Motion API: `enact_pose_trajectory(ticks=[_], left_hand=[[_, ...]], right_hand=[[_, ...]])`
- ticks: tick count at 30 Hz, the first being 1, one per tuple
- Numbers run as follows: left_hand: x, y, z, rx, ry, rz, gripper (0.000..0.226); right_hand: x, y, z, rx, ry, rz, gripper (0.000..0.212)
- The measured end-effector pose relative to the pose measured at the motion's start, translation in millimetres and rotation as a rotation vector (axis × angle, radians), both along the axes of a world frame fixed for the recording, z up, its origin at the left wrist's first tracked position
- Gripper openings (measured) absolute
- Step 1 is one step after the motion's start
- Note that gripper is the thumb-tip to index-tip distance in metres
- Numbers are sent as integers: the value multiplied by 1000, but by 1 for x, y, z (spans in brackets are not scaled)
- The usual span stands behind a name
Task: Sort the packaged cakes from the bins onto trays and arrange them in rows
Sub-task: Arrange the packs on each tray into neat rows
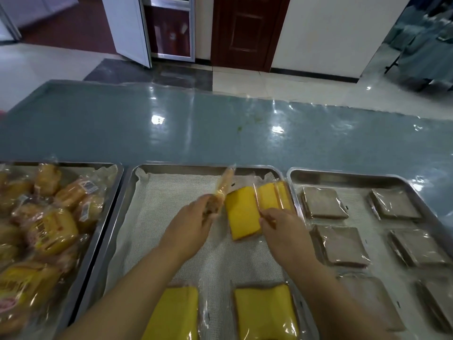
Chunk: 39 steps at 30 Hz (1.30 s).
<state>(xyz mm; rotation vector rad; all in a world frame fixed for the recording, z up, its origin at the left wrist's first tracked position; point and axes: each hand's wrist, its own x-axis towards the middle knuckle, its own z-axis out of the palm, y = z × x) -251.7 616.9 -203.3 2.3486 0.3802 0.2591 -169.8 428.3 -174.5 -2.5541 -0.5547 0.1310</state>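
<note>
A steel middle tray (186,168) with a white mesh liner holds yellow packaged cakes. Two lie at its near edge (174,312) (266,312). At its far right, one yellow cake (241,214) lies flat and another (273,195) lies beside it against the rim. My left hand (193,224) is shut on a wrapped cake (221,186) held on edge above the liner, just left of the flat one. My right hand (282,229) pinches the near right corner of the flat yellow cake's wrapper.
The left tray (115,177) is heaped with several mixed wrapped cakes (54,229). The right tray (353,175) holds brown packaged cakes (323,203) in rows. Beyond the trays lies the glossy blue-grey table (220,133), then floor and doors.
</note>
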Motion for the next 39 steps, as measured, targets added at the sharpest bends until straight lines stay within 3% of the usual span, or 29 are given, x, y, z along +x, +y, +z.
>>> enact_pose_trajectory(ticks=[6, 10, 12, 15, 18, 20, 24, 27, 32, 39], left_hand=[[-46, 15, 19, -457, -167, 246, 21], [-74, 25, 19, -621, -111, 320, 26], [-82, 31, 13, -528, 48, 343, 29], [-87, 39, 5, -180, 239, 319, 23], [-90, 39, 3, 74, 271, 334, 70], [-86, 39, 5, 179, 292, 236, 82], [-67, 45, 0, 315, 506, -81, 101], [-55, 51, -6, 299, 568, -173, 106], [-53, 49, 0, 324, 464, -227, 93], [-61, 39, 9, 409, 425, -266, 93]], right_hand=[[-15, 6, -2, 94, -74, -57, 23], [-21, 7, -1, 145, -86, -84, 24], [-24, 7, 0, 142, -109, -87, 24], [-26, 7, 1, 99, -106, -87, 25], [-27, 7, 0, 95, -105, -86, 25], [-28, 6, -1, 91, -98, -89, 25], [-26, 3, -2, 90, -92, -77, 26], [-25, 0, -5, 78, -70, -72, 26], [-24, -7, -11, 92, -3, -80, 26], [-25, -10, -15, 108, 0, -86, 27]])
